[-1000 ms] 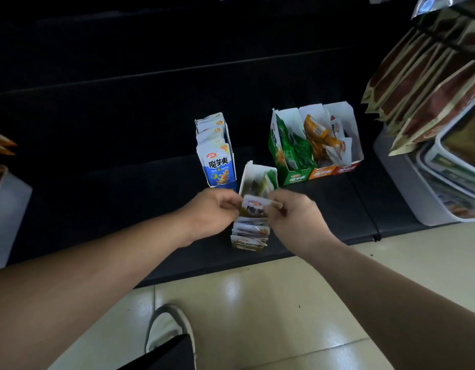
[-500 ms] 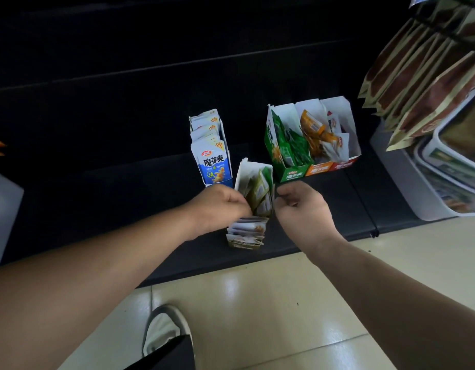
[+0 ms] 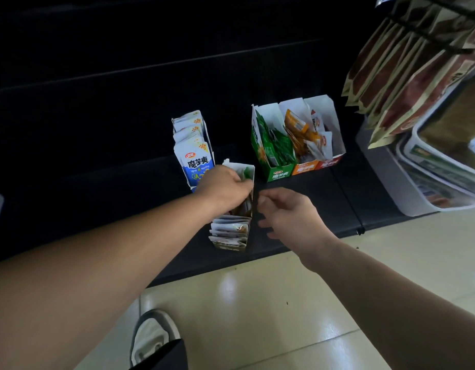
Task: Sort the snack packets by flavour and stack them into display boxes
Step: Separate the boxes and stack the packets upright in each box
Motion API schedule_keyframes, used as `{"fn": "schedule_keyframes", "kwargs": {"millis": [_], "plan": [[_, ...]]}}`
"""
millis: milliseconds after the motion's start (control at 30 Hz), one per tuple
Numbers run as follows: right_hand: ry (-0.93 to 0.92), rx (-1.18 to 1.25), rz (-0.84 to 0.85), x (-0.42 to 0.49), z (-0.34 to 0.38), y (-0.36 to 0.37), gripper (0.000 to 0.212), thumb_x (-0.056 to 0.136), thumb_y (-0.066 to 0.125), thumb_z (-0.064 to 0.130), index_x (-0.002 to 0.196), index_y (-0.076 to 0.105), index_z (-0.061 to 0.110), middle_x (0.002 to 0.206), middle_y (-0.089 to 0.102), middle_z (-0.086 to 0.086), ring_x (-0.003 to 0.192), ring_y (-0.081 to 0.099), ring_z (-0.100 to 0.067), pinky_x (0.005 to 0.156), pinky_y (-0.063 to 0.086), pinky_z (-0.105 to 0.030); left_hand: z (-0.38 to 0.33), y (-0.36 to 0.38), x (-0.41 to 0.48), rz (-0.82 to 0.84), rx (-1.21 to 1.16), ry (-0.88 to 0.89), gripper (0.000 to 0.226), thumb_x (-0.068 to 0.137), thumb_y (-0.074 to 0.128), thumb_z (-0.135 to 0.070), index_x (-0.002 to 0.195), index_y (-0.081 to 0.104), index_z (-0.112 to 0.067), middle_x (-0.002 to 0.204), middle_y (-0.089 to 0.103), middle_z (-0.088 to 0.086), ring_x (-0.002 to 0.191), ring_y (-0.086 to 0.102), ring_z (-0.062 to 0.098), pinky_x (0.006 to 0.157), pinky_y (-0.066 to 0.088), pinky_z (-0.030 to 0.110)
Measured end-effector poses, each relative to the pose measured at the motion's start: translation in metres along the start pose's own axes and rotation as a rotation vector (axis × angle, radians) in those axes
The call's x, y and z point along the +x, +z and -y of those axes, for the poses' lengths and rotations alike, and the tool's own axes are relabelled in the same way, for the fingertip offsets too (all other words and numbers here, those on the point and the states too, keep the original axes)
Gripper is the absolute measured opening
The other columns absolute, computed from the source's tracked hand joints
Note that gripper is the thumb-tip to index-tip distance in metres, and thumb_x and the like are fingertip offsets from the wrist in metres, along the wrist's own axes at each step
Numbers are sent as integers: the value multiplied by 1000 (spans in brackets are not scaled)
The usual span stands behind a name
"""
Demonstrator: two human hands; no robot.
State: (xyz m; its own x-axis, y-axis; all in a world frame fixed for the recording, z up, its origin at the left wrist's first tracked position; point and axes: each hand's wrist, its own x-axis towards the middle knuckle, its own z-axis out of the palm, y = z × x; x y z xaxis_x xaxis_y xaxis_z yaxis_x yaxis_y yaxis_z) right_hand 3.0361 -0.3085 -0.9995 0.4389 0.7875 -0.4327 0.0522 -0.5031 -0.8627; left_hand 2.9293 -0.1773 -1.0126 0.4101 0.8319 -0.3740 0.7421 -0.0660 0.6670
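Left hand point(image 3: 224, 189) extends forward, knuckles up, fingers curled down into the open display box point(image 3: 231, 244) on the dark shelf point(image 3: 324, 198). Its fingertips are hidden among the snack packets point(image 3: 231, 227), so whether they pinch one cannot be told. Right hand point(image 3: 292, 214) is at the box's 3 o'clock, just beside its wall, with fingers loosely curled and holding nothing. The blue packet box point(image 3: 196, 161) stands at 11 o'clock.

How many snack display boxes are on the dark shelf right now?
5: blue box back left; near box under the left hand; green box, orange box and red box side by side at right. The dark shelf may hide more.
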Motion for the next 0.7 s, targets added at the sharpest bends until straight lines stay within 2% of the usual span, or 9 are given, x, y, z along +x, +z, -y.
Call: {"fn": "schedule_keyframes", "kwargs": {"millis": [67, 133, 200, 333, 467, 533, 633, 700], "plan": [[7, 24, -3, -2, 2, 0, 13, 103, 61, 33, 93, 69, 35, 93, 76, 5, 93, 74, -19, 93, 60, -48, 7, -2, -5, -20, -20, 37, 32, 94, 68, -35, 83, 72, -6, 77, 71, 12, 79, 71, 29, 73, 63, 43], [20, 36, 2, -4, 5, 0, 14, 103, 60, 34, 93, 69, 33, 93, 77, 1, 92, 74, -23, 92, 60, -49, 13, -5, -11, -36, -44, 71, 22, 98, 65, -29, 86, 73, -11, 77, 70, 1, 76, 67, 21, 73, 58, 34], [30, 22, 14, -6, 7, 1, 14, 104, 60, 34, 96, 71, 30, 93, 77, -3, 92, 75, -25, 91, 61, -50, 18, -11, -15, -63, -41, 104, 17, 99, 62, -22, 88, 71, -13, 79, 69, -3, 77, 65, 16, 72, 56, 31], [45, 20, 37, -7, 11, 1, 12, 104, 60, 30, 100, 71, 28, 94, 77, -2, 90, 75, -23, 86, 63, -47, 21, -33, -17, -177, -63, 100, 8, 93, 67, -14, 86, 65, -12, 82, 66, 2, 78, 64, 20, 71, 56, 36], [91, 108, 33, -5, 17, 3, 13, 104, 61, 30, 100, 72, 25, 98, 78, -2, 87, 77, -18, 86, 64, -44, 28, -55, -16, -242, -205, 47, 33, 90, 65, 3, 69, 55, -20, 73, 61, 1, 79, 73, 33, 76, 64, 53], [112, 147, 32, -5, 20, 5, 14, 104, 62, 29, 99, 73, 23, 97, 78, -4, 87, 78, -19, 86, 64, -45, 32, -59, -17, -252, -253, 30, 32, 87, 68, 5, 69, 57, -19, 74, 66, 6, 77, 74, 33, 76, 64, 55], [102, 155, 42, -6, 22, 7, 13, 104, 63, 29, 99, 73, 23, 100, 78, -6, 86, 78, -19, 87, 64, -45, 28, -58, -20, -294, -397, -6, 24, 86, 74, 3, 89, 65, -19, 93, 73, 11, 79, 77, 28, 76, 66, 46], [93, 159, 35, -6, 24, 8, 11, 103, 63, 31, 102, 72, 25, 100, 78, -5, 86, 78, -19, 87, 64, -44, 19, -64, -18, -362, -521, -20, 32, 90, 72, 1, 112, 63, -21, 100, 71, 5, 78, 77, 19, 73, 66, 35]]}}
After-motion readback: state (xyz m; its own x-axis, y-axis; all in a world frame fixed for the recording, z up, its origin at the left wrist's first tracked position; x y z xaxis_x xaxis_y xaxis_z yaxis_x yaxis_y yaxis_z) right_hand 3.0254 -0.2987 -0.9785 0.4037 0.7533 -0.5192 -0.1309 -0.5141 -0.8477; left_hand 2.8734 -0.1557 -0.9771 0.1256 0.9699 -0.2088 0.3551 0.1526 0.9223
